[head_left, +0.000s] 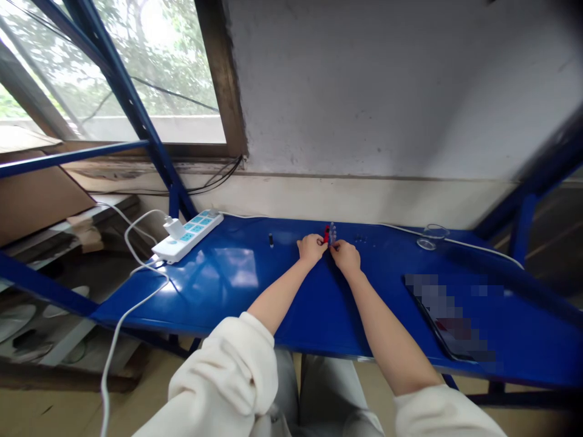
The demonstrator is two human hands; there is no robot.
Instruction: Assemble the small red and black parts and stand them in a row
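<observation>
My left hand (pixel 312 249) is closed around a small red object (pixel 327 233) with a dark part near its top; its exact kind is too small to make out. Right beside it, the fingers of my right hand (pixel 347 257) pinch a clear plastic piece (pixel 333 232) with rounded bumps along it. The two pieces stand side by side, and I cannot tell whether they touch. A short black cylinder (pixel 271 240) with a pale lower end stands to the left of my left hand. Several tiny clear bits (pixel 361 238) lie to the right of my right hand.
On the blue table (pixel 314 303), a white power strip (pixel 187 235) with a plugged-in charger (pixel 173 226) sits at left, its cable hanging over the front edge. Clear round plastic items (pixel 427 244) lie back right by a white cable. A dark-edged flat device (pixel 441 321) lies front right.
</observation>
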